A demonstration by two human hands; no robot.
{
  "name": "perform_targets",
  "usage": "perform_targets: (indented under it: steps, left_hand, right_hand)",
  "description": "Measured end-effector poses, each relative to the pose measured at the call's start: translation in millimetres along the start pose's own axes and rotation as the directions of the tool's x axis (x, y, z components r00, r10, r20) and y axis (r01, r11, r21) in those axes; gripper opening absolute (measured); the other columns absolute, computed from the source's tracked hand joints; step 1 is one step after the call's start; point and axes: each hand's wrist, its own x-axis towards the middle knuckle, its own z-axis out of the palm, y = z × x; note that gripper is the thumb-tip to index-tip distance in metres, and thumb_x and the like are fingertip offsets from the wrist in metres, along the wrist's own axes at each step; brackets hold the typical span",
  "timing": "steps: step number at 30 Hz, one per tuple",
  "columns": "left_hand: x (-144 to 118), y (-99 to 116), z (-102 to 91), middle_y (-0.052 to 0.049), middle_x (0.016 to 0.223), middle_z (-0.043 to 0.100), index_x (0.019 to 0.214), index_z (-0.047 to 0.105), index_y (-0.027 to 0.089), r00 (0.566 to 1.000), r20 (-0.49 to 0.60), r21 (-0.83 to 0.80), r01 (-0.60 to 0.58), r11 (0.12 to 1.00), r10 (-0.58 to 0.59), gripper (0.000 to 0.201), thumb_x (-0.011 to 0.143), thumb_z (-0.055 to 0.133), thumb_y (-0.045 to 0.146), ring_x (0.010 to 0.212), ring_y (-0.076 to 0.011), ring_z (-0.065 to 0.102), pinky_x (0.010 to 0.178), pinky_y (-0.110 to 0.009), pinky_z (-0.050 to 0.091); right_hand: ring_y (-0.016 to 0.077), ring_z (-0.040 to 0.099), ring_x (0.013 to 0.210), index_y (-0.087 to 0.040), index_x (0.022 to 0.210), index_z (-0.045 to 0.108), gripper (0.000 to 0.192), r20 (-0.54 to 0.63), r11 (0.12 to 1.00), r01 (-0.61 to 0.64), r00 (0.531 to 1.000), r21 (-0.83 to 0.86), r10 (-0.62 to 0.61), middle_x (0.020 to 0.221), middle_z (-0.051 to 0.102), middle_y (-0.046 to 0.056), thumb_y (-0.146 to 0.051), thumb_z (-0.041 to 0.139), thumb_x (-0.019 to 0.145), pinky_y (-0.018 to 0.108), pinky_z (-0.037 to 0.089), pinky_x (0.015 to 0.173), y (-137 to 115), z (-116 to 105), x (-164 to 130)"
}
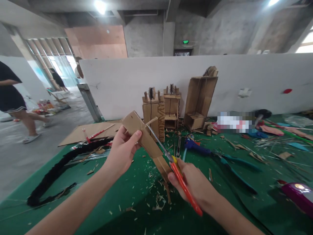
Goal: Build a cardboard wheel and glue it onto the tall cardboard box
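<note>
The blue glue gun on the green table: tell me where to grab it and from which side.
Take the glue gun by its thick blue body, coming down from above with the right hand. It lies flat on the table, nozzle end towards the cardboard models, so the upper side is free. Its cable trails right; the pliers lie close beside it, so keep clear of them.

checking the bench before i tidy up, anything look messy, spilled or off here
Yes. Cardboard shavings lie scattered over the green table below the cardboard piece, which the left hand holds while the right hand works orange-handled scissors on it. Loose tools and scraps litter the right side.
</note>
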Motion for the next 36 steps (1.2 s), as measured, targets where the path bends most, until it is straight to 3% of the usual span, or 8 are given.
perform_targets:
  steps: [7,11,17,22,26,36]
  left_hand:
    - [-6.5,-11.4,2.5,-0.004,0.105,0.068,0.103,0.063,0.020,0.993,0.113,0.149,0.006,0.989,-0.023,0.032,0.072,0.074,0.025,0.094,-0.0162,0.062,0.079,-0.024,0.050]
    - [-7.5,-14.3,1.0,-0.004,0.099,0.070,0.100,0.065,0.019,0.994,0.095,0.179,0.031,0.983,-0.048,0.033,0.070,0.077,0.027,0.089,-0.0166,0.064,0.074,-0.023,0.051]
    - [-6.5,-14.3,-0.3,-0.003,0.089,0.071,0.093,0.066,0.019,0.991,0.112,0.164,0.060,0.985,-0.079,0.029,0.068,0.078,0.028,0.078,-0.0143,0.063,0.068,-0.022,0.051]
    - [-8.3,-8.7,1.3,-0.001,0.078,0.068,0.086,0.066,0.017,0.985,0.109,0.133,0.118,0.984,-0.133,0.025,0.067,0.079,0.028,0.067,-0.0104,0.060,0.058,-0.018,0.048]
    - [-10.2,-5.8,1.8,-0.002,0.079,0.068,0.082,0.066,0.017,0.973,0.134,0.094,0.176,0.980,-0.188,0.023,0.067,0.079,0.029,0.068,-0.0118,0.061,0.059,-0.020,0.050]
    - [-10.2,-2.3,1.5,-0.001,0.078,0.068,0.079,0.064,0.017,0.968,0.145,0.104,0.189,0.976,-0.203,0.020,0.068,0.078,0.027,0.068,-0.0121,0.061,0.056,-0.020,0.051]
  right_hand:
    - [0.0182,0.058,0.058,-0.020,0.089,0.053,0.036,-0.020,1.000,-0.013,1.000,-0.022,0.012,0.077,0.067,0.006,-0.054,0.042,0.085,0.028,0.035,0.053,-2.0,0.3,-1.1]
    - [0.0208,0.060,0.062,-0.019,0.090,0.054,0.035,-0.031,0.998,0.006,0.999,-0.055,-0.007,0.075,0.067,0.007,-0.051,0.042,0.086,0.029,0.036,0.055,0.1,2.6,-1.2]
    - [0.0215,0.061,0.063,-0.019,0.086,0.055,0.027,-0.049,0.995,0.039,0.998,-0.091,-0.044,0.076,0.067,0.007,-0.043,0.042,0.088,0.030,0.036,0.057,3.0,7.9,-1.3]
    - [0.0179,0.056,0.057,-0.020,0.077,0.057,0.038,-0.021,0.997,0.074,0.997,-0.034,-0.075,0.075,0.065,0.007,-0.047,0.035,0.091,0.029,0.033,0.053,-2.0,7.7,-3.6]
    - [0.0150,0.054,0.054,-0.019,0.078,0.058,0.043,-0.005,0.992,0.114,0.993,0.048,-0.114,0.077,0.063,0.006,-0.050,0.032,0.091,0.027,0.031,0.050,-4.7,6.6,-6.3]
    - [0.0160,0.052,0.054,-0.020,0.074,0.055,0.046,0.011,0.997,0.055,0.998,0.047,-0.055,0.076,0.064,0.007,-0.053,0.028,0.091,0.027,0.031,0.050,-7.8,8.6,-6.8]
